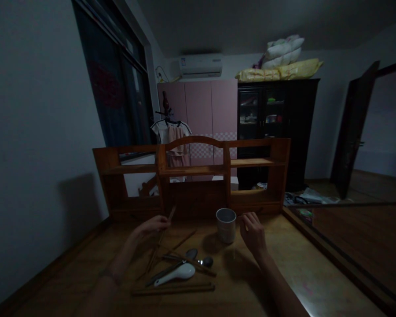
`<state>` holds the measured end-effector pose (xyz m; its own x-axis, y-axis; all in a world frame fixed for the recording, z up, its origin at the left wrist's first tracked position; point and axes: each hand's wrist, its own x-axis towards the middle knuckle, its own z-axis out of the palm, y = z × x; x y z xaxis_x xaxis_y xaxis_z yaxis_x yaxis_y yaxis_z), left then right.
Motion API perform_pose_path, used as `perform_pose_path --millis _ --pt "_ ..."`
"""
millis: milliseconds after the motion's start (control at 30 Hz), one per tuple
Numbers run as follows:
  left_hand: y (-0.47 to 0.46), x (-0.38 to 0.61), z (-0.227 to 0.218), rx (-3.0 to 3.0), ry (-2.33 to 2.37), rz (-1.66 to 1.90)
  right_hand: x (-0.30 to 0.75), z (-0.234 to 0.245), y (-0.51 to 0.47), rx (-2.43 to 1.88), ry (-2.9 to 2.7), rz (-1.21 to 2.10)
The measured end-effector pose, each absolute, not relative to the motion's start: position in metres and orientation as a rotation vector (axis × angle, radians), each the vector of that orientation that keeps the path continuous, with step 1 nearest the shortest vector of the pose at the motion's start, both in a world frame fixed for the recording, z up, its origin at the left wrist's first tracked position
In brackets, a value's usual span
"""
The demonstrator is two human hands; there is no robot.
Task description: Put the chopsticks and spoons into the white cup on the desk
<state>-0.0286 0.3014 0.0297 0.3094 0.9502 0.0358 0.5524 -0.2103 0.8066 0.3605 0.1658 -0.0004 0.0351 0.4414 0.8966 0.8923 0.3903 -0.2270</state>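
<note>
My left hand (155, 223) is closed on a thin wooden chopstick (172, 213), whose upper end sticks out past the fingers. To the right, my right hand (253, 231) is curled closed beside a grey metal cup (226, 226), which stands upright. Whether those fingers hold anything is hidden. Between my forearms lies a loose pile: a white soup spoon (180, 274), metal spoons (191, 254) with dark-looking bowls, and several chopsticks (185, 240) crossing each other. Nearer to me, more chopsticks (174, 289) lie side by side.
A wooden shelf unit (194, 170) borders the back of the wooden table (303, 264). A wall (46, 154) closes in the left side, and a raised edge (330, 251) runs along the right. The room is dim, with wardrobes (198, 103) beyond.
</note>
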Motion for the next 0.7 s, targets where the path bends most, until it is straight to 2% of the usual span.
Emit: perform_pose_path --millis 200,367,467,600,700 --pt "0.293 -0.03 0.085 1.898 1.241 1.055 0.356 0.0 0.163 -1.184 -1.605 -0.527" --pt "0.211 0.018 0.114 1.872 0.975 1.393 0.342 0.007 0.156 -1.13 -1.616 -0.453" --pt "0.159 0.061 0.111 1.851 0.834 1.363 0.327 0.022 0.137 -1.088 -1.571 -0.222" --pt "0.12 0.107 0.093 1.963 0.776 1.284 0.311 0.042 0.094 -1.037 -1.623 0.309" --pt "0.11 0.132 0.08 1.954 0.682 1.289 0.306 0.044 0.064 -1.025 -1.685 0.492"
